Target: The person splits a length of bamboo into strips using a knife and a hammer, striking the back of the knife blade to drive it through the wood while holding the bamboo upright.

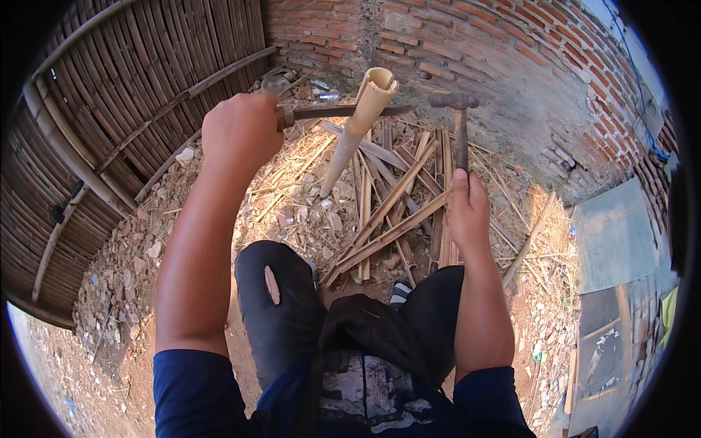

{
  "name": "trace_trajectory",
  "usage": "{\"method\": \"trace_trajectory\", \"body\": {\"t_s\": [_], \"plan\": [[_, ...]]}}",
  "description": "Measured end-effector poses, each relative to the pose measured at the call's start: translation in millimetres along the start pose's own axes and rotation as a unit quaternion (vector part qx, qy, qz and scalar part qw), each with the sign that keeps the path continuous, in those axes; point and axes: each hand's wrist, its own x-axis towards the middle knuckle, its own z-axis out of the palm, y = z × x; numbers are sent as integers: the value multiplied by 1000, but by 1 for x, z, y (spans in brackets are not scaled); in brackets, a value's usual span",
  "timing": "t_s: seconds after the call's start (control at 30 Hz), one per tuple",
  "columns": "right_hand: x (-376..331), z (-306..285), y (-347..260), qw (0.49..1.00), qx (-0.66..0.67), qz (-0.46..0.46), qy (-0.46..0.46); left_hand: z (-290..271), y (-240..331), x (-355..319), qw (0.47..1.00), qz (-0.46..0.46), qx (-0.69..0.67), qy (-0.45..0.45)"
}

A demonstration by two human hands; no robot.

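My left hand (241,137) is closed round the wooden handle of a large knife (321,112), its dark blade pointing right. That blade crosses a pale bamboo pole (360,120) below the pole's top; whether it sits inside the bamboo or against it, I cannot tell. Hollow at the top, with a split in its rim, the bamboo stands tilted, its lower end down at the rubble. In my right hand (468,208) is a hammer (460,117), held upright by its handle. Its dark metal head is level with the blade tip, a little right of it.
Split bamboo strips (398,212) lie in a crossed heap before my knees. Stones and straw cover the ground (139,255). A woven bamboo wall (146,80) rises at left, a brick wall (496,66) behind and right. A grey sheet (617,233) leans at right.
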Motion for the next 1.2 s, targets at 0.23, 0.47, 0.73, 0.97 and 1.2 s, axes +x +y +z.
{"method": "trace_trajectory", "body": {"t_s": [0.23,0.47,0.73,0.97,1.2], "plan": [[9,0,-35,983,66,-110,128,4,-2,-1,999,5,0,31],[12,1,-48,979,-170,-57,-92,8,-5,-2,999,11,0,48],[1,7,-44,986,44,-120,105,-2,3,-4,1000,12,6,7],[19,-4,-44,978,-168,-88,-84,4,-5,-4,999,19,6,41],[10,-16,-65,982,144,-93,77,8,-3,-4,999,17,10,31]]}}
